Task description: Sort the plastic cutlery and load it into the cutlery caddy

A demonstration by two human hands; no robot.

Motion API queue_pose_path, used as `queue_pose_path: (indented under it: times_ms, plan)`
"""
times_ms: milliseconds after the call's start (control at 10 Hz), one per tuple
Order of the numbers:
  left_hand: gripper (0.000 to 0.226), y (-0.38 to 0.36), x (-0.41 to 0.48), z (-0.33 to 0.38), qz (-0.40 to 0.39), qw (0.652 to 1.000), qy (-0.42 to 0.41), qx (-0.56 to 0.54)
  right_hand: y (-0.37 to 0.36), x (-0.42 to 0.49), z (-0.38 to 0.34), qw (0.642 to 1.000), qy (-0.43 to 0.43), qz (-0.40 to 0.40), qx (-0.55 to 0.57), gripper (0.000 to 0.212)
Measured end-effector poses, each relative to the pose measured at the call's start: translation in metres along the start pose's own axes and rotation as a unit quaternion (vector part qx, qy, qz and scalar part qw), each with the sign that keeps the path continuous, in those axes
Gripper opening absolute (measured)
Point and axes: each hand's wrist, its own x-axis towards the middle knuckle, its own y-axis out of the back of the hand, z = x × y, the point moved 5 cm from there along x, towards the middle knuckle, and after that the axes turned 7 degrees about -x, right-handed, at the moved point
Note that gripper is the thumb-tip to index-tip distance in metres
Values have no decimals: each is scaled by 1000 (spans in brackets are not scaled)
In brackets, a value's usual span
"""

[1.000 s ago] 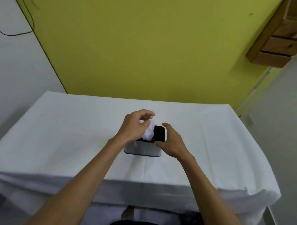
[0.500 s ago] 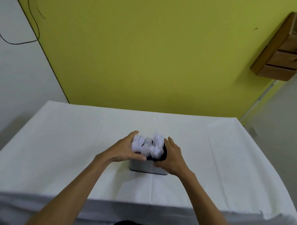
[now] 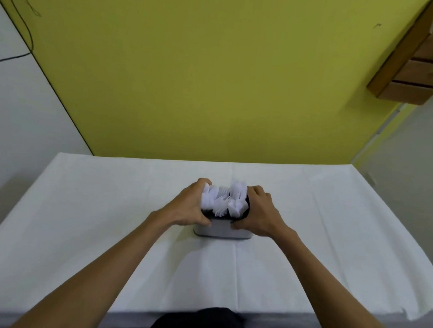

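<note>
- Grey caddy (image 3: 223, 230) upright near the middle of the white-clothed tabletop (image 3: 84, 207), with the wooden drawer unit (image 3: 418, 61) on the wall off at 2 o'clock.
- White plastic cutlery (image 3: 225, 201) standing bunched inside, heads up; kinds too blurred to tell apart.
- Left hand (image 3: 188, 207) wrapped around the caddy's 9 o'clock side, fingers curled at the far rim, thumb pressed to the near wall.
- Right hand (image 3: 259, 212) mirrored at 3 o'clock, gripping the same way.
- Loading probably finished; likely squaring or shifting the caddy.
- Best kept level, squeezed evenly from both sides, moved slowly so the tall, light pieces do not tip out.
- Worth avoiding: fingers knocking the nearest heads sideways.
</note>
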Motion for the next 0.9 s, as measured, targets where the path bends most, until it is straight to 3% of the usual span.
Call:
queue_pose_path:
  times_ms: [200,400,600,700,800,900]
  plan:
    - [83,50,53,9,47,998,18,24,27,77,-18,1000,18,15,-16,98]
    - [88,52,86,-10,32,997,73,16,20,121,-13,999,21,1,-28,96]
    - [101,44,96,-26,19,994,102,-25,10,130,-6,1000,20,-1,-18,90]
    - [122,47,96,-21,-20,994,102,-22,10,128,-7,999,23,-33,-24,94]
    - [151,67,99,-12,-71,990,125,11,31,135,-4,995,44,-69,-49,108]
    - [155,94,102,8,-88,987,127,35,66,135,1,991,46,-85,-89,118]
